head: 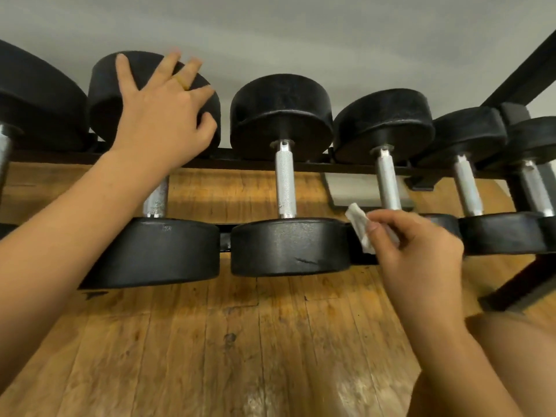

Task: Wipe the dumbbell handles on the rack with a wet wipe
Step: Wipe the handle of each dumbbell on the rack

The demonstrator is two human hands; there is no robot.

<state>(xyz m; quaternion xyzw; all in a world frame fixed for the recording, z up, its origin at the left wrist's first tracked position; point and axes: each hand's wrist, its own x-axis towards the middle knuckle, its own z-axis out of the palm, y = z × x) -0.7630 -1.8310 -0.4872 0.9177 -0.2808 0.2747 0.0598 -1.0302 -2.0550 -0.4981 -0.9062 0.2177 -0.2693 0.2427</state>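
Observation:
Several black dumbbells with knurled silver handles lie across a black rack [301, 167]. My left hand [162, 112] rests with fingers spread on the far head of the second dumbbell [105, 85], and my forearm hides most of its handle [156, 200]. My right hand [418, 245] pinches a folded white wet wipe [358, 227] at the near end of the fourth dumbbell's handle [388, 182], covering that dumbbell's near head. The third dumbbell's handle [285, 182] stands bare between my hands.
A wooden plank floor [240, 341] lies under the rack. A grey wall [301, 31] is behind it. A black rack leg [523, 284] slants down at the right, and a flat grey plate [361, 191] lies on the floor beneath the handles.

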